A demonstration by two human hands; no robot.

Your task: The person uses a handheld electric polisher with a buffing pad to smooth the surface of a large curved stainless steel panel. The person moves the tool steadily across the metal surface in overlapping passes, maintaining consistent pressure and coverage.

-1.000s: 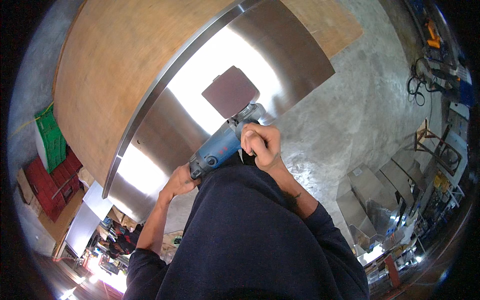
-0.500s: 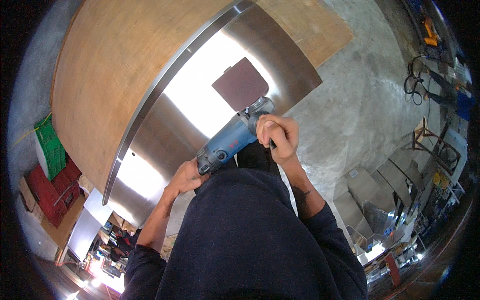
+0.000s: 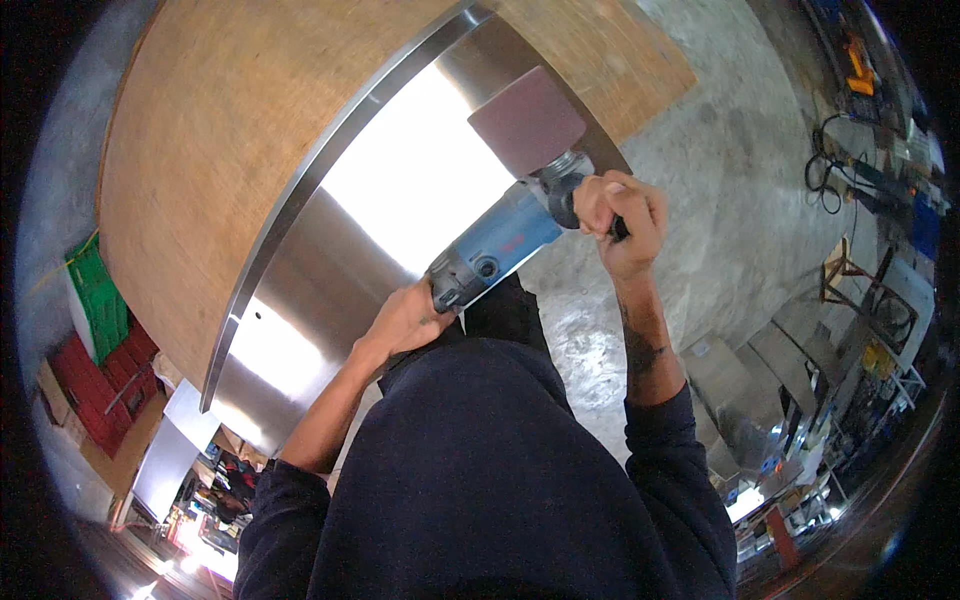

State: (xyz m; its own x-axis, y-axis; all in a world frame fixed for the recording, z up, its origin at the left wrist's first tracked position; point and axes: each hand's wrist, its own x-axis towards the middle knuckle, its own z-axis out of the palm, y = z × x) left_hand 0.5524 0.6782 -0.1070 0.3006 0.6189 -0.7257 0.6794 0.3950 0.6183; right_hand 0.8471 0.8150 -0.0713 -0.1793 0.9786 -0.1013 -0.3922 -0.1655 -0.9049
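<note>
A blue handheld drum sander [image 3: 508,232] lies diagonally in front of me, held by both hands. Its wide reddish-brown abrasive drum [image 3: 530,122] is over the far right part of a brushed steel panel [image 3: 345,250] and appears to rest on it. My left hand [image 3: 412,315] is closed round the dark rear grip, with some fingers hidden beneath the tool. Around the black front side handle, near the drum, my right hand [image 3: 625,222] is wrapped. Bright glare covers the middle of the panel, whose far edge has a raised lip.
The panel lies on a plywood-topped table [image 3: 220,150]. Green [image 3: 98,300] and red crates [image 3: 95,385] stand at the left. To the right are a concrete floor [image 3: 730,220], stacked metal sheets [image 3: 755,375], a metal frame [image 3: 880,300] and a black cable [image 3: 825,165].
Both hands have moved the drum sander to the right and away from me. Its drum has shifted from the panel's middle right toward the far right edge.
</note>
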